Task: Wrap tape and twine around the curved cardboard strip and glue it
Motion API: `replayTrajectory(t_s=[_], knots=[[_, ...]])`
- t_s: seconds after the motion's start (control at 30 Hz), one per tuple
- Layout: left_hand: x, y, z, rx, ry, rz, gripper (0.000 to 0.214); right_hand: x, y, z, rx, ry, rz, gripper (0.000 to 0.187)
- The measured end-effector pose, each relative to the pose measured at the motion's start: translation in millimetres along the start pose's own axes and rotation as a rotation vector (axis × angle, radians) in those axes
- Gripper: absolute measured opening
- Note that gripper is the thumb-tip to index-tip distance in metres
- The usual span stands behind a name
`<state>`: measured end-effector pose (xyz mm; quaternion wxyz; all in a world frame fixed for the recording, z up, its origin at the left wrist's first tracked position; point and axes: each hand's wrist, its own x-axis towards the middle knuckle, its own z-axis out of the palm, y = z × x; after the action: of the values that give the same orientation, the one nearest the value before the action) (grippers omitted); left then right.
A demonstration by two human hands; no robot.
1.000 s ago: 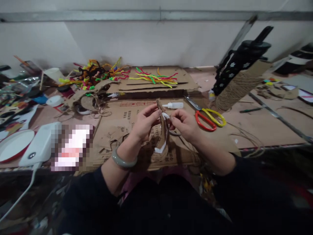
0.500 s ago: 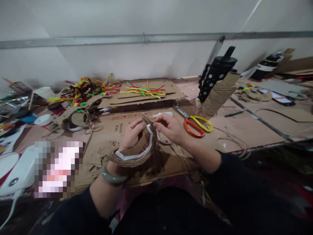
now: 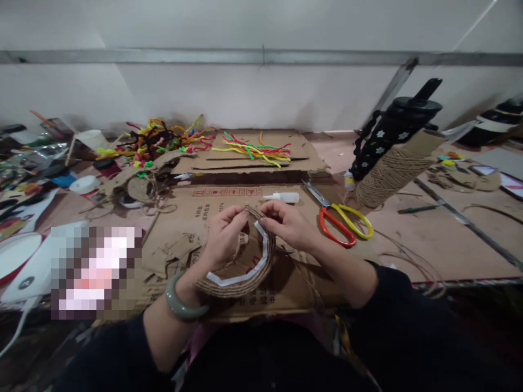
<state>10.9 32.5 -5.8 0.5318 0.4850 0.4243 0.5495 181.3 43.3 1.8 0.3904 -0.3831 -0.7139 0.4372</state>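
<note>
A curved band of brown twine rows (image 3: 266, 267) hangs in a C shape over the cardboard, with a white strip (image 3: 241, 279) along its inner side. My left hand (image 3: 223, 234) pinches the band's upper end between thumb and fingers, and its lower end lies by my left wrist. Close beside it, my right hand (image 3: 288, 222) grips the same upper end from the right, fingers closed. Just behind my right hand lies a white squeeze bottle (image 3: 286, 197) with a narrow tip. Scissors (image 3: 341, 226) with red and yellow handles rest to the right.
Printed cardboard (image 3: 180, 218) covers the worktop under my hands. Colourful pipe cleaners (image 3: 253, 149) lie on cardboard behind. A twine spool (image 3: 392, 171) leans against a black flowered umbrella (image 3: 384, 136). Paint jars (image 3: 59, 178) and a twine-wrapped piece (image 3: 141, 185) sit left.
The view has swung left, so the worktop things appear farther right. The white bottle shows more fully behind my right hand. Both hands still hold the band's upper end.
</note>
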Motion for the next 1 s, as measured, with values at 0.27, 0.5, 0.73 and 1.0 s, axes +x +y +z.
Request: replayTrajectory(t_s=[0.27, 0.5, 0.73, 1.0], knots=[[-7, 2, 0.0, 0.087, 0.033, 0.044, 0.024, -4, -1, 0, 0.162, -0.049, 0.045, 0.016], [-7, 4, -5.3, 0.276, -0.041, 0.125, 0.032, -4, -3, 0, 0.191, -0.07, 0.088, 0.018], [-3, 5, -4.4, 0.24, -0.043, 0.141, 0.045, -7, -6, 1, 0.233, -0.088, 0.129, 0.018], [-6, 17, 2.6, 0.457, 0.032, 0.162, 0.043, -8, -7, 3, 0.136, -0.109, 0.117, 0.011]])
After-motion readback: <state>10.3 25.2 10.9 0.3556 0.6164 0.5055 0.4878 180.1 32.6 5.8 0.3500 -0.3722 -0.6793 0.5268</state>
